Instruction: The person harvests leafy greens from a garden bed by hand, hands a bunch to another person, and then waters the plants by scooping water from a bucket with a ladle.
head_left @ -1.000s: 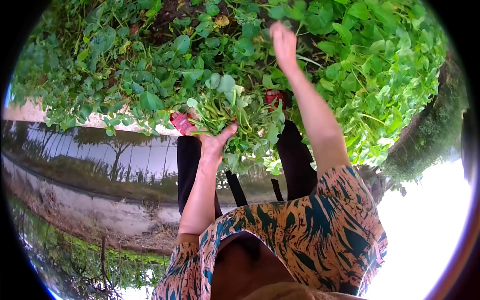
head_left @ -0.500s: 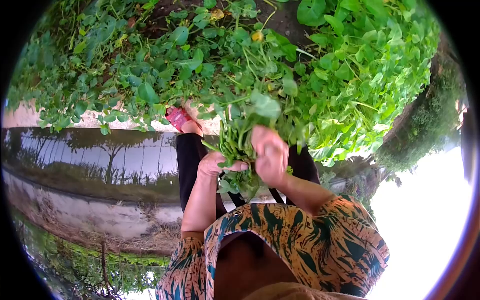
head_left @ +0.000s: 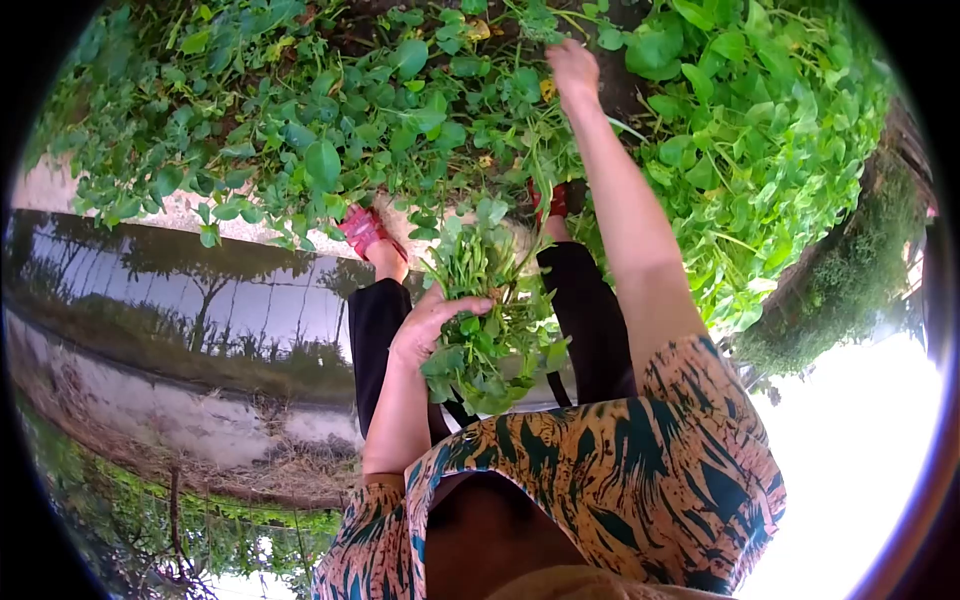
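Observation:
My left hand [head_left: 425, 322] is closed around a bunch of leafy greens [head_left: 485, 355] in front of my knees. Its thumb lies across the stems; cut or broken ends stick up above the hand and leaves hang below. My right arm is stretched far forward, so that my right hand [head_left: 573, 75] is down among the growing green plants [head_left: 440, 120], beside a patch of dark soil. Leaves and blur obscure its fingertips, and I cannot make out whether they grip a stem.
Dense bright green plants [head_left: 740, 140] grow on the right. My feet in red sandals [head_left: 365, 230] are on a pale concrete edge [head_left: 240, 205]. Left of my legs runs water [head_left: 240, 310] with tree reflections, bordered by a concrete bank [head_left: 190, 425].
My right hand has left the bunch and reached forward into the plants. My left hand still holds the greens, now more plainly visible.

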